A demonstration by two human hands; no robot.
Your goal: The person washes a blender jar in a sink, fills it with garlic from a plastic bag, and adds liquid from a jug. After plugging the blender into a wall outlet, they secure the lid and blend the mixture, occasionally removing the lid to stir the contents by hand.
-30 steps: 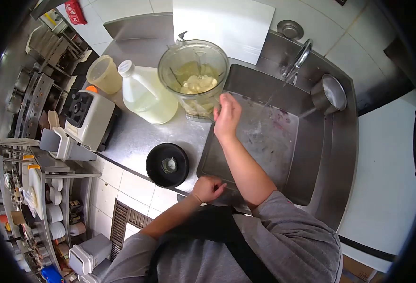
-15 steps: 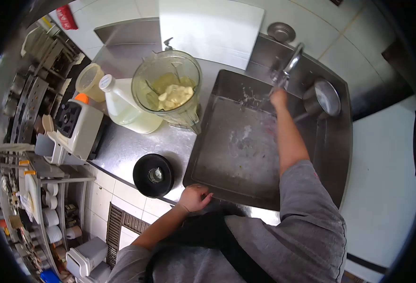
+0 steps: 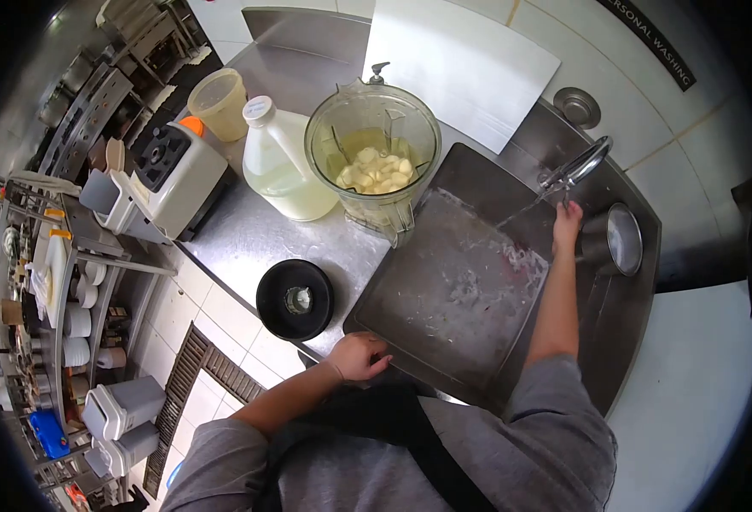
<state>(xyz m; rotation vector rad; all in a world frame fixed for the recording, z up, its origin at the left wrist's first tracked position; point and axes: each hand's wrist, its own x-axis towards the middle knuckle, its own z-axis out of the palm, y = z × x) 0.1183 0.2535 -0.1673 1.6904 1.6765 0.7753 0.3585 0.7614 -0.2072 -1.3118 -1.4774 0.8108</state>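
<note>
Reference point: sink (image 3: 423,311). Directions are as seen by the person.

Right hand (image 3: 567,225): located at the far right part of the sink, arm extended. The fingers reach up to the underside of the faucet (image 3: 574,168), with the fingertips at its lower fittings. The fingers are partly bent; whether they grip a control or only touch it cannot be told. The faucet lies directly beyond the hand, above the far edge of the sink. A thin stream of water falls from it into the sink, and whitish foam lies on the sink floor.

Left hand (image 3: 360,356): located at the near left corner of the sink. It is loosely curled, thumb apart, and grasps nothing.

Blender jar (image 3: 374,154): upright and uncovered, just left of the sink, well apart from both hands. It contains pale chunks and yellowish liquid.

Jug (image 3: 286,171): capped, left of the sink, beyond the jar. Black round part (image 3: 272,300): left of the sink's near corner, near the left hand. Metal pot (image 3: 596,243): tilted, at the right side of the sink, just beside the right hand.
</note>
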